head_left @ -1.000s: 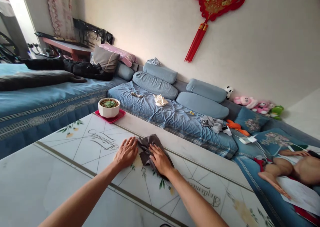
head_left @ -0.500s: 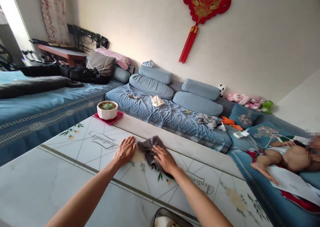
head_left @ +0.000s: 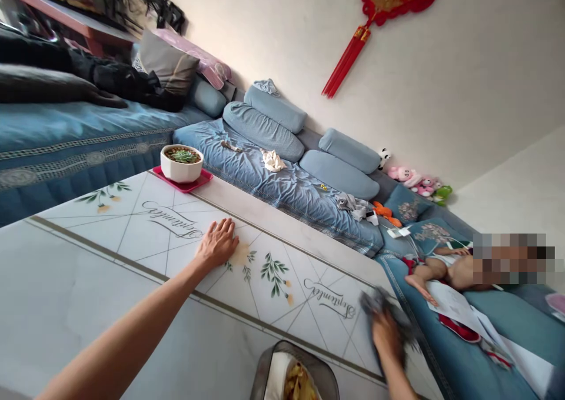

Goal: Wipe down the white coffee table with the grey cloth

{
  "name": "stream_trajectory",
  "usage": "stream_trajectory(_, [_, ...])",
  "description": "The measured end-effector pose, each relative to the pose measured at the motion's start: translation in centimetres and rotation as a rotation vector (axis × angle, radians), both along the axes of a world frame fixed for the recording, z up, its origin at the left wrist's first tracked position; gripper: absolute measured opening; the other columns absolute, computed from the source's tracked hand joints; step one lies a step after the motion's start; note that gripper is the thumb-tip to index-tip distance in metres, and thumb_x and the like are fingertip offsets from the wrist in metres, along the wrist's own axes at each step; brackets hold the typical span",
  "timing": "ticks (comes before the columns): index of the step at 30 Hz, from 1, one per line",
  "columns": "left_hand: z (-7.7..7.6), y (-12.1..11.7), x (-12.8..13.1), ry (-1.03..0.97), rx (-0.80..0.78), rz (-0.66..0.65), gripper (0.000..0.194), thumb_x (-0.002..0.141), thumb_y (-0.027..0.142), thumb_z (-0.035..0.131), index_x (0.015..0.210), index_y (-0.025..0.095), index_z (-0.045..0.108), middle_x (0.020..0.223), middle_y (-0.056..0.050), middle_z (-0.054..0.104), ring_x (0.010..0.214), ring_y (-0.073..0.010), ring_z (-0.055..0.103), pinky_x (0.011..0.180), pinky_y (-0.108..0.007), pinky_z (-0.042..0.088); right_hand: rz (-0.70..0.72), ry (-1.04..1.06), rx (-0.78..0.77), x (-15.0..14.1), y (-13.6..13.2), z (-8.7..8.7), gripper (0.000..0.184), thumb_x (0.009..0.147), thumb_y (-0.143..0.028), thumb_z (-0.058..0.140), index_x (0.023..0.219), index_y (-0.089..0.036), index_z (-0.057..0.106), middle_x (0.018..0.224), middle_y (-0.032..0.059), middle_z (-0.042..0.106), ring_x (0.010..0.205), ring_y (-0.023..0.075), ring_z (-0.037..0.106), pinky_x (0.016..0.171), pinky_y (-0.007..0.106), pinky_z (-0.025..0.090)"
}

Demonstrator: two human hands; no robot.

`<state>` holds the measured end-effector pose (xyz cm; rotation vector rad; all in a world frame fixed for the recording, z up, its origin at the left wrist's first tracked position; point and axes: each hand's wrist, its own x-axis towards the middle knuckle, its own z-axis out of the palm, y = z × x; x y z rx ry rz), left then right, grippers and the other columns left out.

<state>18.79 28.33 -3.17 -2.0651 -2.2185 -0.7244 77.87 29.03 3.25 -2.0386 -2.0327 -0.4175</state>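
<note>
Right hand [head_left: 387,331] moved to right end of table [head_left: 110,294], gray cloth [head_left: 405,322] along, dark container [head_left: 325,362] showing more

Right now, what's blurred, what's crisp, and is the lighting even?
Head view: the right grip and crumpled dark grey cloth look smeared; head view: the white faceted succulent pot is fairly crisp; head view: the plain pale wall dims toward the right.

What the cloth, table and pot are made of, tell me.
Cloth: soft, dull fabric, bunched at the right hand; blur hides the weave. Table: smooth with a sheen, veined; perhaps stone or a marbled sheet. Pot: likely glazed ceramic, from its smooth white wall; plastic is possible.
</note>
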Motion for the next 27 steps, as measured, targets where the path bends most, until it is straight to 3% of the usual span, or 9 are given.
stream_trajectory(2, [-0.1,0.0,-0.2,-0.011,-0.004,-0.007,0.062,0.114,0.038,0.037,0.162,0.008,0.063,0.177,-0.025,0.055,0.169,-0.0382,0.049,0.142,-0.062,0.036,0.196,0.033,-0.056,-8.2,3.2,-2.3,0.091,0.114,-0.059,0.011,0.125,-0.013,0.088,0.134,0.0318,0.077,0.135,0.0483,0.073,0.114,0.068,0.063])
stream_trajectory(4, [-0.2,0.0,-0.5,-0.012,0.006,-0.005,0.062,0.114,0.038,0.035,0.162,0.011,0.063,0.177,-0.023,0.056,0.169,-0.0364,0.049,0.142,-0.060,0.035,0.418,0.057,-0.123,-15.2,5.2,-4.8,0.076,0.120,-0.053,0.021,0.149,-0.014,0.080,0.163,0.0199,0.066,0.158,0.0372,0.057,0.132,0.057,0.052])
stream_trajectory(7, [-0.5,-0.1,-0.9,-0.011,0.026,0.001,0.062,0.116,0.038,0.032,0.164,0.014,0.062,0.177,-0.020,0.057,0.170,-0.0342,0.048,0.143,-0.058,0.035,0.683,0.105,-0.203,-18.8,4.5,-7.2,0.062,0.122,-0.049,0.034,0.168,-0.024,0.066,0.177,0.0071,0.054,0.167,0.0286,0.046,0.140,0.052,0.042])
stream_trajectory(10, [-0.8,0.0,-1.0,-0.018,0.009,-0.016,0.063,0.114,0.038,0.033,0.165,0.012,0.061,0.178,-0.021,0.056,0.170,-0.0350,0.048,0.143,-0.060,0.035,0.617,0.222,-0.183,-11.5,0.6,-7.2,0.069,0.121,-0.058,0.029,0.166,-0.023,0.068,0.173,0.0106,0.058,0.164,0.0315,0.051,0.138,0.056,0.046])
stream_trajectory(14, [-0.9,0.1,-0.7,-0.013,-0.008,-0.016,0.066,0.114,0.039,0.032,0.165,0.006,0.059,0.179,-0.025,0.053,0.171,-0.0378,0.045,0.143,-0.062,0.034,0.098,0.210,-0.006,3.9,-3.8,-4.1,0.101,0.104,-0.082,0.013,0.127,-0.019,0.087,0.136,0.0284,0.077,0.131,0.0516,0.074,0.108,0.076,0.063])
stream_trajectory(17, [-0.6,0.2,-0.4,0.016,0.007,-0.013,0.065,0.114,0.041,0.033,0.164,0.007,0.060,0.179,-0.025,0.053,0.170,-0.0389,0.045,0.142,-0.062,0.034,-0.027,0.169,0.030,6.3,-3.9,-3.0,0.101,0.103,-0.078,0.009,0.110,-0.016,0.088,0.106,0.0322,0.077,0.108,0.0591,0.078,0.086,0.086,0.062])
stream_trajectory(19, [-0.4,0.1,-0.3,0.032,0.006,-0.014,0.066,0.114,0.040,0.033,0.163,0.006,0.059,0.179,-0.026,0.053,0.170,-0.0396,0.046,0.141,-0.063,0.035,0.035,0.161,0.017,1.8,-2.4,-4.4,0.087,0.109,-0.066,0.018,0.114,-0.015,0.088,0.111,0.0303,0.078,0.114,0.0523,0.078,0.097,0.078,0.063])
stream_trajectory(23, [-0.1,-0.1,-0.4,0.030,-0.021,-0.010,0.067,0.114,0.037,0.030,0.164,0.002,0.058,0.178,-0.027,0.053,0.171,-0.0390,0.045,0.142,-0.063,0.034,0.370,0.145,-0.062,-13.6,2.2,-8.6,0.061,0.115,-0.044,0.039,0.149,-0.014,0.079,0.167,0.0178,0.062,0.159,0.0359,0.055,0.134,0.052,0.049])
stream_trajectory(27, [-0.1,-0.3,-0.6,0.020,-0.040,-0.010,0.068,0.114,0.036,0.030,0.168,0.003,0.055,0.181,-0.025,0.051,0.172,-0.0380,0.044,0.144,-0.063,0.032,0.619,0.136,-0.129,-23.2,7.7,-8.8,0.060,0.121,-0.037,0.039,0.168,-0.008,0.062,0.180,0.0151,0.048,0.169,0.0334,0.042,0.142,0.052,0.038])
